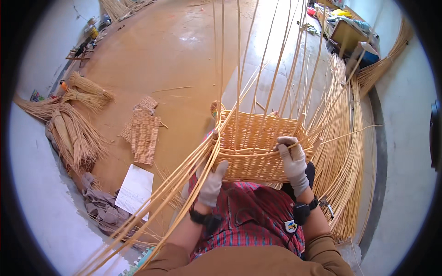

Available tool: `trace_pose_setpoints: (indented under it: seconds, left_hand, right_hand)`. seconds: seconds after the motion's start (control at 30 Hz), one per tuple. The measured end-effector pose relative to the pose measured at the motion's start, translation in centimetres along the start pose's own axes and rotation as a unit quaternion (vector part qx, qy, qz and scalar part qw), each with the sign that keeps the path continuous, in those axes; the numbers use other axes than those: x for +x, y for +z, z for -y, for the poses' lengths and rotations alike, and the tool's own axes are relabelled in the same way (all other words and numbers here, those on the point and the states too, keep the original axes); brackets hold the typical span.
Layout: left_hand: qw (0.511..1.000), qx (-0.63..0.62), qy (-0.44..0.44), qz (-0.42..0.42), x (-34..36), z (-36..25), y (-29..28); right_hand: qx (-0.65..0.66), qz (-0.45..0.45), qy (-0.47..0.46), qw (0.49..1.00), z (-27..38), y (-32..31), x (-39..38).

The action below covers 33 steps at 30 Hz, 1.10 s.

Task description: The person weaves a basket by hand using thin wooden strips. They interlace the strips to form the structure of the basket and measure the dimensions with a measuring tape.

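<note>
A rectangular wicker basket (255, 166) rests on my lap, with tall upright willow rods (271, 83) rising from its walls. My left hand (212, 186), in a pale glove, grips the basket at its near left corner, thumb against the front wall. A bundle of long willow rods (177, 175) slants from that corner past my left forearm to the lower left. At the right part of the near rim, my gloved right hand (293, 165) is closed on a single willow rod (329, 124), pinched between thumb and fingers. The rod's far part runs off to the upper right.
Long loose willow bundles (338, 175) lie along the right wall. On the left floor are woven wicker panels (146, 133), a white sheet of paper (135, 188), more tied bundles (69, 133) and a grey cloth (103, 209). A box of clutter (347, 37) stands at the back right.
</note>
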<state>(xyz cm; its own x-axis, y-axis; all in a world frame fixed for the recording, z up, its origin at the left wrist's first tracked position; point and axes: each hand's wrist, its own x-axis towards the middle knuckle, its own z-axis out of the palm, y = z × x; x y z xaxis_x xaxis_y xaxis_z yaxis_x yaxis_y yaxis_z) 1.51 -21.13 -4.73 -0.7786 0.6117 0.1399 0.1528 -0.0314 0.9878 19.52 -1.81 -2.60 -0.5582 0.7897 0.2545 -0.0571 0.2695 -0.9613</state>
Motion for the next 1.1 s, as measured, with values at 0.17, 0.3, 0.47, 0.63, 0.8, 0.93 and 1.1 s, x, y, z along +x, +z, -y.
trace_pose_setpoints:
  seconds: [0.17,0.3,0.47,0.63,0.8,0.93,1.1]
  left_hand:
    - [0.995,-0.03,-0.03,0.088,4.4,0.0,0.8]
    - [0.994,-0.028,-0.03,0.102,4.6,-0.7,0.6]
    - [0.998,-0.018,-0.041,0.048,3.7,3.4,1.5]
    - [1.0,-0.014,0.013,0.021,4.3,2.0,1.5]
    - [0.988,-0.112,-0.093,-0.057,4.3,2.0,2.9]
    - [0.98,-0.138,-0.139,-0.031,4.1,1.4,2.8]
    - [0.973,-0.136,-0.187,0.005,4.1,0.5,1.3]
  right_hand:
    - [-0.143,-0.091,-0.061,0.984,-1.7,1.3,0.2]
    - [-0.088,-0.129,-0.039,0.987,-2.2,2.4,0.5]
    - [-0.051,-0.131,-0.006,0.99,0.1,3.3,-1.0]
    - [-0.039,0.02,-0.058,0.997,5.0,4.5,-1.7]
    - [-0.24,0.031,-0.287,0.927,7.2,10.0,13.4]
    - [-0.383,0.134,-0.034,0.913,8.6,12.9,15.9]
    - [-0.151,0.049,-0.097,0.983,10.0,12.3,10.8]
